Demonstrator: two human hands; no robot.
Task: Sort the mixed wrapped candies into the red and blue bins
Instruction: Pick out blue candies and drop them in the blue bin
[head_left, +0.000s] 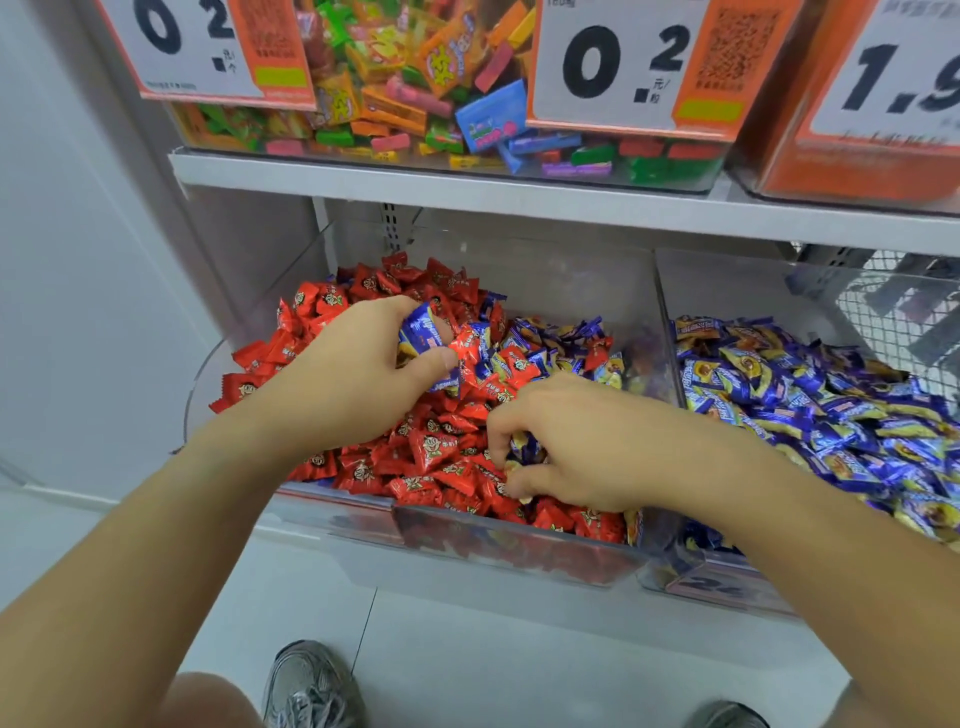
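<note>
Here both hands are down in the red bin (363, 525), a clear plastic tub on the lower shelf. Left hand (353, 374) has its grip closed on blue wrapped candies (418, 332), thumb and fingers curled round a small bunch, held just above the pile at the middle of the tub. Right hand (576, 447) pinches another blue candy (524, 448) near the front of the tub, fingers curled, grip narrow. Red candies (431, 447) fill most of this bin; stray blue ones (550, 338) sit mixed in at the back right. Blue bin (670, 322) stands just beside it on the right, sharing a clear wall, heaped with blue-and-yellow candies (810, 410). Upper shelf (467, 195) carries a tub of assorted bright sweets (415, 88) with price cards (618, 67). Grey sneakers (311, 686) on the floor below.
</note>
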